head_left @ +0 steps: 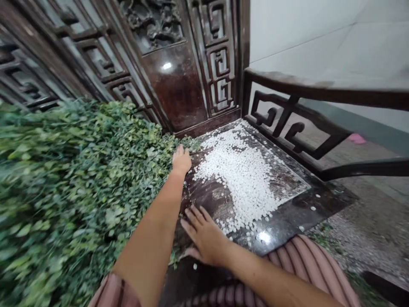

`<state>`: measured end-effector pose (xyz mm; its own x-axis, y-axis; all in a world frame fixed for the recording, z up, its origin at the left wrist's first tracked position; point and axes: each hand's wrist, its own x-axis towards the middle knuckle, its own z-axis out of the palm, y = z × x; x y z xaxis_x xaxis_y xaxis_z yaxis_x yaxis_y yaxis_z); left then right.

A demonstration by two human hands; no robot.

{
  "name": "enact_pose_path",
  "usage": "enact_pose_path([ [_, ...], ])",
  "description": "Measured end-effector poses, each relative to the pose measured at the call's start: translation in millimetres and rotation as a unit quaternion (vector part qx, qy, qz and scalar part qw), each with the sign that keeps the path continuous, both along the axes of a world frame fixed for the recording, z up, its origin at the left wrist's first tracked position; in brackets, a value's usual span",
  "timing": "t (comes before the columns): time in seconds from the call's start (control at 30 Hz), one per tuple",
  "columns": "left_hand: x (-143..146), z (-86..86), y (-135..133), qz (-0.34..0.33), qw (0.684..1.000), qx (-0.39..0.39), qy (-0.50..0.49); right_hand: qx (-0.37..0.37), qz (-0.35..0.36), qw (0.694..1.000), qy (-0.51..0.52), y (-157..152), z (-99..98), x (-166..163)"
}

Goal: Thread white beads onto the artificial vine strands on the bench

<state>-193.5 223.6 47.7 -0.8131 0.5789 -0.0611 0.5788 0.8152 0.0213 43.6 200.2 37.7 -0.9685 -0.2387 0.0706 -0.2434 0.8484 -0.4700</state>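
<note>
A broad heap of green leafy sprigs (111, 187), which look like artificial foliage, fills the left side. My left hand (182, 160) reaches to its right edge, fingers pointing away and foreshortened; nothing shows in its grasp. My right hand (206, 238) lies open on the dark wooden seat (207, 194), palm down, fingers spread and bare of any object. Beyond and to the right of this hand, many small white round pieces (246, 175) are spread in a loose pile. A few strays lie near the seat's front edge.
A carved lattice backrest (180, 85) rises behind the seat, and a dark openwork armrest (297, 115) bounds its right side. Leaf scraps (326, 236) lie on the floor at right. A small pink thing (357, 138) is beyond the armrest. Striped clothing (319, 264) covers my legs.
</note>
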Motion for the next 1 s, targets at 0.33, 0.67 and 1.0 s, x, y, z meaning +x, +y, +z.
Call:
enact_pose_path([
  [0.33,125,91.8,-114,-0.246,0.957,0.155,0.001,0.067,-0.138,0.979,0.136,58,-25.5,-19],
  [0.67,280,25.3,-451,0.369,0.789,0.446,0.206,0.083,0.060,0.979,0.174,-84,-14.5,7],
  [1.0,343,-189.8,-519,0.688,0.674,0.228,-0.140,0.118,0.086,0.950,0.275,-160,-45.3,-7],
])
